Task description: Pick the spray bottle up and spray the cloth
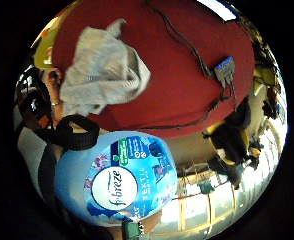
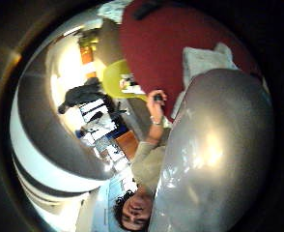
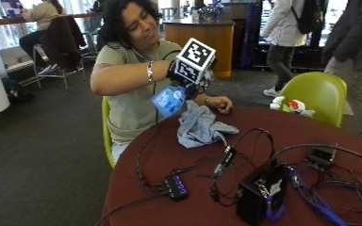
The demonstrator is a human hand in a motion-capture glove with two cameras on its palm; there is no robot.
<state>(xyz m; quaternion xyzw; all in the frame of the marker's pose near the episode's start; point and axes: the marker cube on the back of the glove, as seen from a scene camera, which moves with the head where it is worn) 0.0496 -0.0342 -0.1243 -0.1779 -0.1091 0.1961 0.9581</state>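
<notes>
My fingers (image 3: 182,75) are curled round the spray bottle (image 3: 169,100), which I hold in the air, its blue label facing outward and its body tilted. My right hand (image 3: 187,77) is raised near chest height, with the forearm level across the body. In the little-finger palm view the bottle's label (image 1: 121,176) fills the near field, so the bottle lies close against my palm; in the thumb-side view its pale, glossy wall (image 2: 214,154) takes up most of the frame.

Just below the fingers, and a little farther out from the body, the cloth (image 3: 200,125) lies crumpled on the dark red surface (image 3: 168,155), not touching the bottle. The bare left hand (image 3: 220,103) rests on the surface just beyond the cloth.

Farther out from the fingers, black cables (image 3: 243,146) trail across the surface to a small hub (image 3: 176,187) and a black box (image 3: 260,194). A green chair (image 3: 316,94) stands at the far side.
</notes>
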